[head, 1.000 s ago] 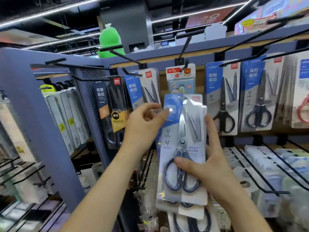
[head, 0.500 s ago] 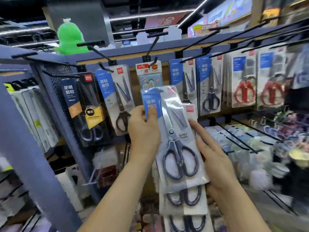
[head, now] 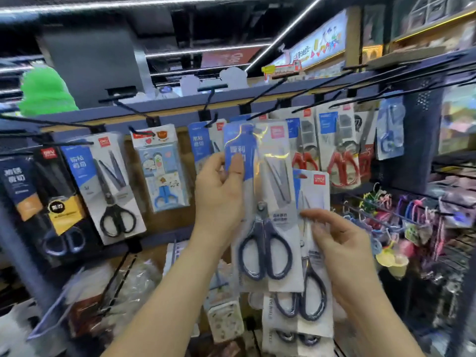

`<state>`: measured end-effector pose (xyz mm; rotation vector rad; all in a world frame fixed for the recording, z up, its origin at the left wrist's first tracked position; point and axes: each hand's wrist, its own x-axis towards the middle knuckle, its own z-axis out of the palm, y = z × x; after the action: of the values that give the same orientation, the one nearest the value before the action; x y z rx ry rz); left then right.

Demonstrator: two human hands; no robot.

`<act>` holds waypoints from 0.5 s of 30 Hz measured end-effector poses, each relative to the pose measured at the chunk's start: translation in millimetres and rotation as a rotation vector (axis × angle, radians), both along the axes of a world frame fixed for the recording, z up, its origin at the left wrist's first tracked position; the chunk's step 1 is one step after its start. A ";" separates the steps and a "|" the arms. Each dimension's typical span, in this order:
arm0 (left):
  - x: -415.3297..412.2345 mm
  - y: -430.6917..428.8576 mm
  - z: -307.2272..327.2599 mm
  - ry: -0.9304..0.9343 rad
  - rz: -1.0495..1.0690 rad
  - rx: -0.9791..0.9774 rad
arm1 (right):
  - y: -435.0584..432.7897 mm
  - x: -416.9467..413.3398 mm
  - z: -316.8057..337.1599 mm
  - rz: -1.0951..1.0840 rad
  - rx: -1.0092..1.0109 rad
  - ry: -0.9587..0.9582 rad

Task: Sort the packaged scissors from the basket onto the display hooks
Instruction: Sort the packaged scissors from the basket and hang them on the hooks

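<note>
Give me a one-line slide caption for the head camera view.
Left hand pinches the top of a blue-handled scissors pack while right hand holds further packs at the display hooks.

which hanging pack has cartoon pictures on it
The pack with small light-blue scissors, hanging just left of the left hand; the other packs carry plain blue, white or black cards.

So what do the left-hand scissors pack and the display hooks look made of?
The scissors pack, pinched by the left hand: printed card under glossy clear plastic, judging by glare streaks. The display hooks: thin black rods, probably coated metal wire. The right hand holds a second pack.
</note>
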<state>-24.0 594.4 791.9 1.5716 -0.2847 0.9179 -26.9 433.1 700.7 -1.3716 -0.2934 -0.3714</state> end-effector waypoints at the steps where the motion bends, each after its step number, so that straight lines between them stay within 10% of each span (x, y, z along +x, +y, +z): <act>1: 5.1 -11.2 5.5 -0.018 0.006 0.020 | -11.3 7.0 3.9 -0.026 -0.025 -0.023; 15: 50.9 -69.3 44.1 0.000 0.268 0.002 | -59.4 61.6 40.1 0.203 -0.001 -0.056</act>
<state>26.9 525.1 836.0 1.6371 -0.0753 1.1231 34.7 373.7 740.9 -1.3199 -0.4749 -0.2415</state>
